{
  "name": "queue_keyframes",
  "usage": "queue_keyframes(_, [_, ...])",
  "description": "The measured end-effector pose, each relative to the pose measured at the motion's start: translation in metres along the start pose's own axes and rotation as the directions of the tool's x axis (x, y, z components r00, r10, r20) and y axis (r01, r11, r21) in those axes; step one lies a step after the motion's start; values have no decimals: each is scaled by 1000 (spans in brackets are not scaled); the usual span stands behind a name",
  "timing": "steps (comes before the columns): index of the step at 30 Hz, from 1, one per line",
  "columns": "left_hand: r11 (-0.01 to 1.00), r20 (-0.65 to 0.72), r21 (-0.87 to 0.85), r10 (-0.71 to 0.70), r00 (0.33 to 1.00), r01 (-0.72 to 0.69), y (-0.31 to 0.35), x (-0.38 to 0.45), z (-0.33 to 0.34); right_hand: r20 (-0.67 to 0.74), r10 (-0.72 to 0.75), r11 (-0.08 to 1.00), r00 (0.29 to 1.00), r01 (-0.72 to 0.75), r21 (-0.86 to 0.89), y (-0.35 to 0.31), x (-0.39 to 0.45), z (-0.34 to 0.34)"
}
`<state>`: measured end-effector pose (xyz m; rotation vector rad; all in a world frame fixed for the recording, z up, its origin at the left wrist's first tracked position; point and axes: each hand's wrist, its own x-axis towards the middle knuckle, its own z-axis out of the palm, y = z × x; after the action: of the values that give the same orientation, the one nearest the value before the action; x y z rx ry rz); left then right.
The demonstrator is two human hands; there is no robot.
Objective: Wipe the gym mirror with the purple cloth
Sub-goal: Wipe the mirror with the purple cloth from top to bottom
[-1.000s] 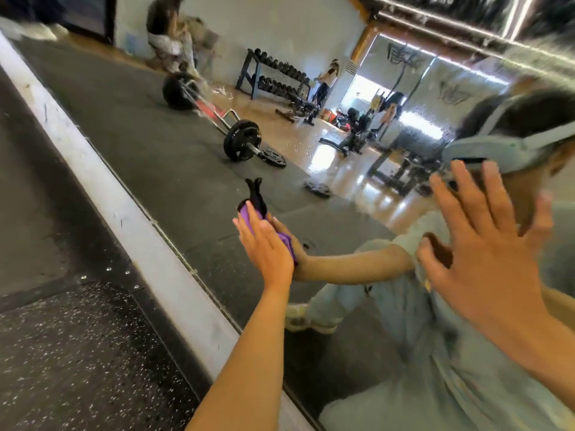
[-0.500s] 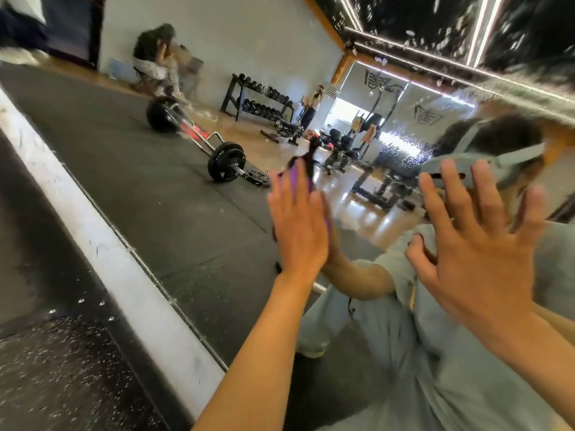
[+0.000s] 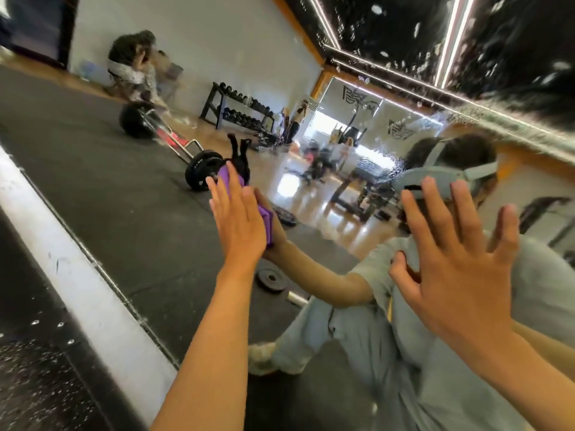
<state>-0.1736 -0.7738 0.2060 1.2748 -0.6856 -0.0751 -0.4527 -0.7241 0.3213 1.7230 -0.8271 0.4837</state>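
Head cam: your left hand [image 3: 239, 225] has flat fingers pressing the purple cloth [image 3: 264, 217] to the gym mirror [image 3: 130, 194], right hand [image 3: 460, 269] splayed w/ nothing in it, mid-wipe imo, droplets/streaks above your fingertips left to do.

Two hands show: the left hand [image 3: 239, 225] and the right hand [image 3: 460, 275]. One purple cloth [image 3: 264, 219] lies against one mirror [image 3: 140, 197]. Its reflection holds one loaded barbell [image 3: 174, 144] and one dumbbell rack [image 3: 239, 110].
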Motion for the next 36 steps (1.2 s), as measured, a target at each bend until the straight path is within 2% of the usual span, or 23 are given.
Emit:
queue_keyframes(5, [1000,-46,-12,-26,999,25,2,-5,2,13,9,1000,1000,-9,-20,0,0,0])
queue_keyframes(7, [998,15,4,64,998,-64,25,-7,2,17,10,1000,1000,-10,-27,0,1,1])
queue_keyframes(8, [986,84,-6,169,982,-169,44,-10,5,18,12,999,1000,-12,-33,-1,0,2])
queue_keyframes(9, [950,161,-24,310,937,-310,67,-16,10,15,13,999,1000,-13,-34,-1,0,2])
queue_keyframes(11, [802,274,-53,585,764,-595,112,-34,24,-5,9,999,1000,-10,-35,0,0,2])
queue_keyframes(12, [736,296,-58,658,692,-675,124,-44,31,-13,4,999,1000,-4,-43,0,1,2])
queue_keyframes(13, [711,298,-54,682,668,-702,130,-53,34,-20,2,999,1000,-3,-41,-1,1,1])
queue_keyframes(16, [739,298,-24,648,701,-673,131,-60,38,-33,17,1000,999,-16,9,0,2,-3])
queue_keyframes(17, [731,304,-21,654,692,-682,135,-59,38,-33,19,999,999,-18,36,-1,3,-5])
queue_keyframes(19, [661,332,-19,712,619,-750,155,-54,41,-44,57,987,997,-50,155,2,4,-10])
queue_keyframes(21, [591,371,-25,755,541,-807,186,-50,49,-47,165,954,985,-147,261,16,7,-20])
queue_keyframes(25, [483,363,-50,824,434,-874,267,-50,70,-74,336,926,939,-315,207,86,18,-41])
queue_keyframes(28, [310,336,-87,904,265,-947,311,-55,85,-79,348,929,934,-333,161,115,22,-46])
queue_keyframes(30, [227,298,-88,935,192,-970,316,-44,89,-98,346,931,933,-328,158,113,23,-46])
queue_keyframes(32, [256,265,-49,935,234,-965,306,-27,86,-104,352,928,930,-333,167,112,23,-45])
queue_keyframes(34, [347,181,-60,926,332,-936,287,-3,81,-120,356,929,927,-336,158,111,22,-45])
queue_keyframes(35, [456,130,-155,889,440,-876,276,7,77,-128,352,931,927,-333,150,111,21,-44])
queue_keyframes(36, [574,158,-250,819,552,-780,261,20,72,-136,348,933,928,-328,149,110,21,-44])
